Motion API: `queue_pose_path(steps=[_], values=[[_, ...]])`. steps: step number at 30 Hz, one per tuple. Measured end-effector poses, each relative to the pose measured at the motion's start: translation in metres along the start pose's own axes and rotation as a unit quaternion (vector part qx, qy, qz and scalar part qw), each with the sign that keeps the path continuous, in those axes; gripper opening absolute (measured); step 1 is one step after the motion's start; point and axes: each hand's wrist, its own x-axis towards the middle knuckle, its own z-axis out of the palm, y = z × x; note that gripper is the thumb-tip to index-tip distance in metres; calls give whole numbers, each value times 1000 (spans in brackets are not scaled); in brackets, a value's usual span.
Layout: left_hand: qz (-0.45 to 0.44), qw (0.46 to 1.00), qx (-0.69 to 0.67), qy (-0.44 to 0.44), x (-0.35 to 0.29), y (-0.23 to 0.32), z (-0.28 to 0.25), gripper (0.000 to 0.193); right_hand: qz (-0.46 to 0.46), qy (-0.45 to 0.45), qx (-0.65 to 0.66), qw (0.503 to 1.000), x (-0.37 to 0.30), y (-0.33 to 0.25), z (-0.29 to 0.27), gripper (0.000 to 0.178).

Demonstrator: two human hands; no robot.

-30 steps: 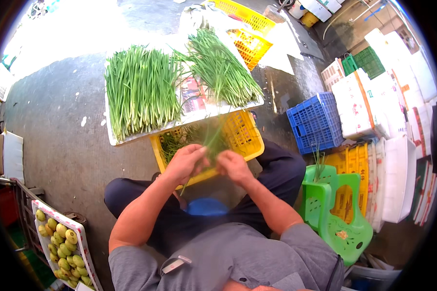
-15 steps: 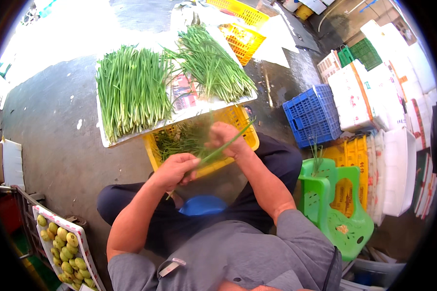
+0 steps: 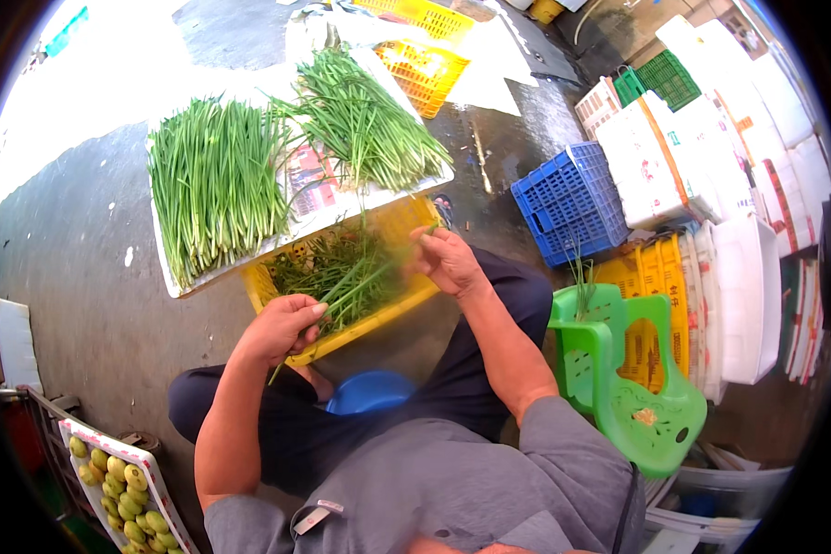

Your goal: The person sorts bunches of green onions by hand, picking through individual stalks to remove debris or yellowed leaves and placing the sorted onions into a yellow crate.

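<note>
My left hand [image 3: 282,331] is closed around a few long green chive stalks [image 3: 349,292], which point up to the right over a yellow crate [image 3: 379,325]. To their right, my right hand [image 3: 451,262] is raised above the crate's right end with fingers pinched; a small green bit shows at the fingertips, too small to name surely. Loose, tangled greens [image 3: 295,268] lie inside the crate. Across its far side rests a white foam board [image 3: 328,222] bearing a neat left pile of chives [image 3: 217,185] and a slanted right pile [image 3: 369,129].
Between my legs is a blue round object [image 3: 369,391]. A green plastic chair [image 3: 665,420] stands at my right, near a blue crate [image 3: 572,203] and stacked white foam boxes [image 3: 642,162]. At lower left sits a tray of yellow-green fruit [image 3: 125,489]. Another yellow crate [image 3: 420,78] lies beyond the board.
My right hand has moved away from the left, and the gap between them is wider. The held stalks now lie lower over the crate. The whole view has shifted slightly.
</note>
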Motion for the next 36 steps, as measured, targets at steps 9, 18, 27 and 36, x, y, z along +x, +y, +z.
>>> queue_pose_path(steps=[9,18,27,36], values=[[13,1000,11,22,-4,0,-10,21,-76,54,-155,984,4,-2,-9,10],[31,994,85,56,-8,6,-16,21,-283,114,-608,733,-1,-6,3,11],[58,997,-10,44,-17,19,-24,19,-179,-3,-779,601,-6,-3,-2,18],[53,997,-1,48,-16,21,-24,19,-234,189,-515,802,12,-5,-1,21]])
